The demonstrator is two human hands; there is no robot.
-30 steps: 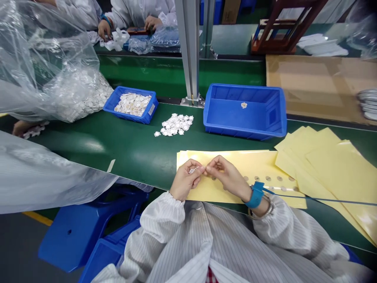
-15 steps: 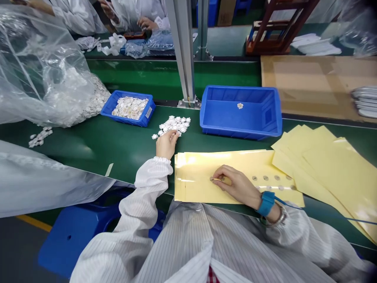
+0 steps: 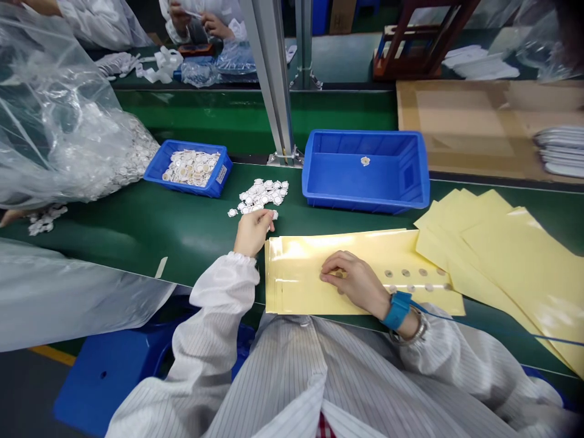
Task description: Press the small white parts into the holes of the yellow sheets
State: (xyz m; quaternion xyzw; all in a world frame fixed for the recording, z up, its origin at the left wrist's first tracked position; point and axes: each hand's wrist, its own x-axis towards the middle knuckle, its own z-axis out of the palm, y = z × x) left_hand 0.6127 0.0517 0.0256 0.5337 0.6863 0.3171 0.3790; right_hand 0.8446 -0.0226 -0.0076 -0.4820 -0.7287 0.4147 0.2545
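My left hand (image 3: 252, 232) reaches to the near edge of a small heap of white round parts (image 3: 261, 194) on the green belt, fingers curled and pinched on one white part. My right hand (image 3: 353, 281) lies on a long yellow sheet (image 3: 301, 267), fingertips pressed together on a small round piece stuck to it. To the right of that hand runs a row of several small round pieces (image 3: 413, 274) on the same sheet. A blue wrist strap (image 3: 396, 309) sits on my right wrist.
A large blue bin (image 3: 413, 185) holds one small part; a small blue tray (image 3: 214, 182) is full of white parts. Loose yellow sheets (image 3: 511, 249) fan out at right. A clear plastic bag (image 3: 68, 121) of parts bulges at left. Other people's hands (image 3: 212, 24) work across the belt.
My left hand left the yellow sheet, went to the heap of white parts, and now draws back slightly with one pinched. My right hand stays pressing on the sheet.
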